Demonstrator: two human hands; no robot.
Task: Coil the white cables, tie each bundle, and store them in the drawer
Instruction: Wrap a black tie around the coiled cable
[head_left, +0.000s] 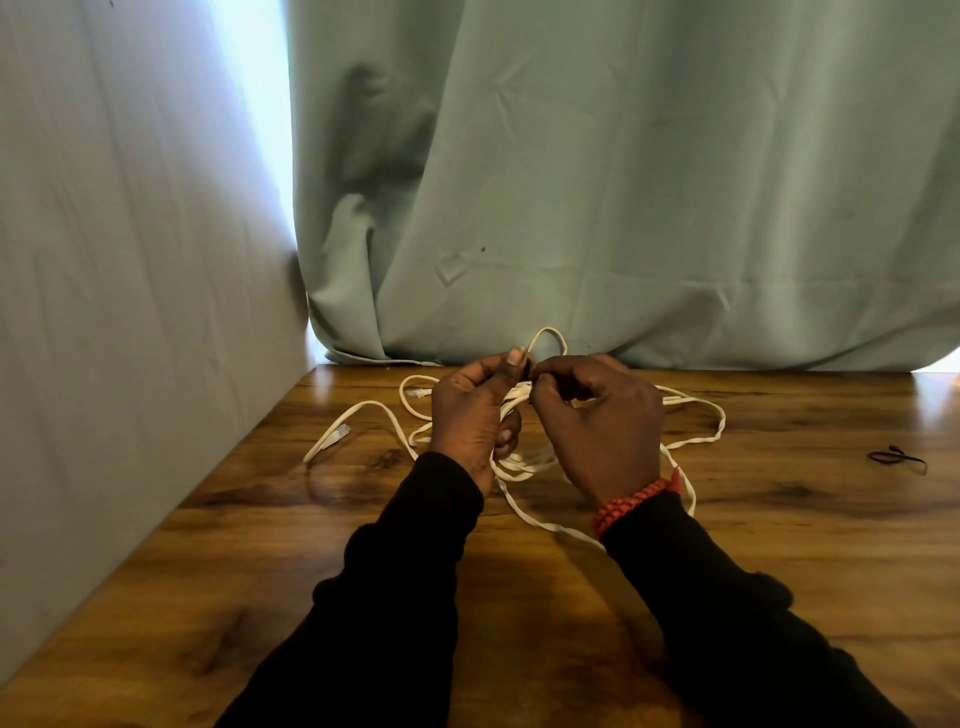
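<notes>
A flat white cable (696, 441) lies in loose loops on the wooden table (291, 545), with a clear plug end (340, 431) at the left. My left hand (470, 415) holds a bunch of gathered cable strands above the table. My right hand (597, 421) meets it at the top, fingers pinched on the cable and something small and dark there. One small loop of cable (548, 335) sticks up above both thumbs. A black tie (898, 460) lies on the table at the far right, apart from both hands. No drawer is in view.
A pale green curtain (623, 182) hangs along the table's far edge. A grey wall (130, 286) borders the table on the left. Black sleeves cover both forearms, and a red beaded bracelet (634, 501) sits on the right wrist.
</notes>
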